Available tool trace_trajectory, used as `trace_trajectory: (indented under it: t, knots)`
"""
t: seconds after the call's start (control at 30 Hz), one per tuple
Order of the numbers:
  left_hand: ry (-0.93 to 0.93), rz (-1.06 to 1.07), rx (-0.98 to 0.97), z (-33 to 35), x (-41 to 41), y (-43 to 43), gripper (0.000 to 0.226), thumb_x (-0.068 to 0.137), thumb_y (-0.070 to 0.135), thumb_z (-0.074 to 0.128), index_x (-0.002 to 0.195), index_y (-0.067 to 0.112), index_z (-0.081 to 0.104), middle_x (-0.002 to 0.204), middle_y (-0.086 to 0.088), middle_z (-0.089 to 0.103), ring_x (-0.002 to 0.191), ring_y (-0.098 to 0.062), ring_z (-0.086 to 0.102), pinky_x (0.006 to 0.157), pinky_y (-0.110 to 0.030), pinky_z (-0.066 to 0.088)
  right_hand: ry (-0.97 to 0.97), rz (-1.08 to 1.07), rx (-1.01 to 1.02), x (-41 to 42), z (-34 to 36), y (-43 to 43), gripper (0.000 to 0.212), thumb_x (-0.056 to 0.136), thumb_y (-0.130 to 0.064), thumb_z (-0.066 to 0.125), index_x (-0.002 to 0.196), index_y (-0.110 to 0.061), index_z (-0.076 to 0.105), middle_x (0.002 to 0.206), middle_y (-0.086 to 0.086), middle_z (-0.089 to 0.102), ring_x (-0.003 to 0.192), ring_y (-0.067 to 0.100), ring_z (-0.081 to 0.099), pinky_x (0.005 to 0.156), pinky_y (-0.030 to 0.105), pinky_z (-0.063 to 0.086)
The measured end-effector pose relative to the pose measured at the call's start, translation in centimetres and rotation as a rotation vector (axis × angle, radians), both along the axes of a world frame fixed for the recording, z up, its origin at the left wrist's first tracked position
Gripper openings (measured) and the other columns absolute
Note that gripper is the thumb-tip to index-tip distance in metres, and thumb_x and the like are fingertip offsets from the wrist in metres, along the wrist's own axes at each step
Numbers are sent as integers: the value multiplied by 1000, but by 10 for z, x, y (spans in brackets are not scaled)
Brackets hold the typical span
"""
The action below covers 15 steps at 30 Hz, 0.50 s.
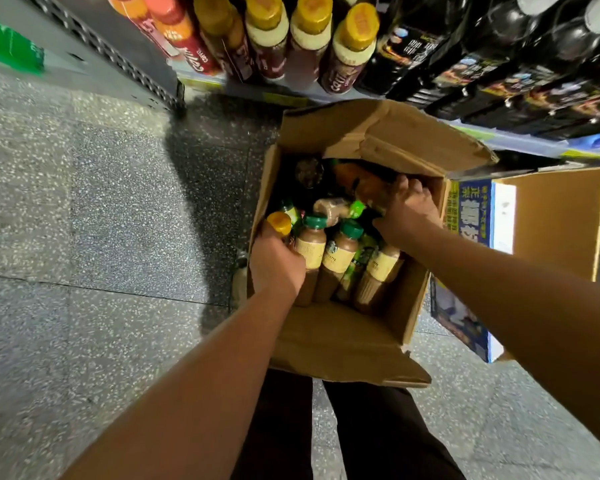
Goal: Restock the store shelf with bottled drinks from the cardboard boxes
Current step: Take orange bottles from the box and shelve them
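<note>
An open cardboard box (343,337) stands on the floor in front of my legs, filled with several bottled drinks. My left hand (276,263) is inside it at the left wall, closed around a yellow-capped bottle (279,223). My right hand (407,211) reaches into the far right of the box and grips an orange-brown bottle (362,180) lying on its side. Green-capped coffee bottles (340,252) with cream labels stand upright between my hands. The store shelf (291,98) above the box carries yellow-capped coffee bottles (352,46) and dark bottles (492,64).
A second open cardboard box (555,220) with a blue printed side stands to the right, touching the first. Speckled grey floor (101,220) spreads to the left. A grey perforated shelf upright (118,53) runs at the upper left.
</note>
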State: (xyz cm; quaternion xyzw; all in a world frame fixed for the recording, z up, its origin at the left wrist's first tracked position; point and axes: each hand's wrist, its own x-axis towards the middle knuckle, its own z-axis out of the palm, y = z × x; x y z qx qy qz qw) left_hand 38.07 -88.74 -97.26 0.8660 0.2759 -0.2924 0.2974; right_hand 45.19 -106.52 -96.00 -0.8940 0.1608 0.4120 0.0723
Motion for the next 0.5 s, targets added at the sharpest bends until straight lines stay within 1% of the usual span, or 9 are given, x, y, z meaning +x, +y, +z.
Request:
trace_trajectory:
  t: [0.03,0.1,0.13,0.17,0.23,0.3,0.37,0.43,0.5]
  knots:
    - [-3,-21,18,-3,-4,-1,54,84,12,64,133,4,44,127,-19,56,120,-33,52,98,-34,40,-9,-11,-42,1,-4,2,74,87,-24,65,145,-8,23,144,14,30,131,31,32,104,37,34]
    - [24,-64,23,-8,-11,-5,76,85,14,64,147,1,22,147,-19,34,137,-32,32,113,-35,26,0,61,-138,4,-10,5,71,86,-30,65,144,-10,29,144,13,29,130,31,32,101,37,35]
    - [32,-59,21,-10,-14,-7,82,85,14,65,149,2,16,151,-17,27,141,-31,25,116,-36,21,6,119,-173,7,-12,6,68,87,-32,63,143,-10,32,144,14,28,130,31,32,102,38,35]
    - [27,-37,24,-12,-14,-8,82,85,12,64,150,4,15,152,-15,25,141,-29,23,117,-38,20,-6,154,-192,9,-15,6,64,88,-32,61,141,-10,34,143,14,29,130,32,32,102,38,34]
    - [4,39,12,-15,-15,-10,78,85,5,61,150,8,18,152,-12,28,141,-28,25,116,-40,22,-21,137,-186,10,-19,7,61,89,-28,58,142,-9,33,143,16,30,130,34,32,104,40,33]
    - [1,135,-74,-16,-14,-10,77,86,3,61,150,14,20,149,-9,36,139,-25,32,115,-38,26,4,53,-130,8,-22,8,70,91,-22,56,148,-9,18,145,17,29,133,35,31,106,41,32]
    - [9,167,-141,-16,-13,-3,74,87,6,63,148,18,23,141,-8,49,132,-25,44,110,-35,34,24,-27,-85,8,-22,9,78,92,-19,54,151,-7,4,144,19,35,133,36,35,105,41,34]
    - [32,114,-139,-15,-9,3,70,88,10,64,146,18,26,137,-10,53,128,-27,48,104,-34,36,5,-105,-63,10,-22,7,81,89,-20,59,151,-8,9,137,18,45,127,35,44,101,40,39]
    - [53,108,-138,-17,-5,3,70,87,13,66,146,15,28,140,-10,48,130,-28,44,107,-35,35,-3,-184,-25,11,-22,4,77,81,-28,69,145,-11,29,130,15,52,121,34,51,94,38,45]
